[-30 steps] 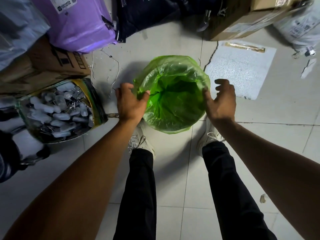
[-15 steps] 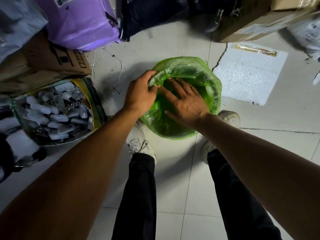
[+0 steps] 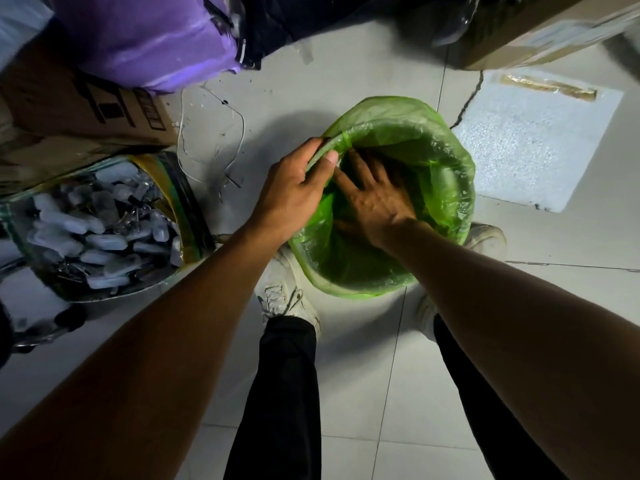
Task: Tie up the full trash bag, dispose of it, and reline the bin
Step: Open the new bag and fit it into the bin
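The bin [image 3: 349, 289] stands on the tiled floor [image 3: 346, 375] between the person's shoes, lined with a green bag [image 3: 450, 188]. The right hand [image 3: 375, 202] is inside, fingers spread wide and flat on the plastic. The left hand [image 3: 294, 192] pinches the bag's edge at the rim.

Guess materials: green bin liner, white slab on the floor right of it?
Green liner: thin translucent plastic film, glossy; it crinkles and catches highlights where folded over the rim. White slab: probably expanded foam; pebbly matte surface, ragged broken edge, strip of brownish tape along the far side.
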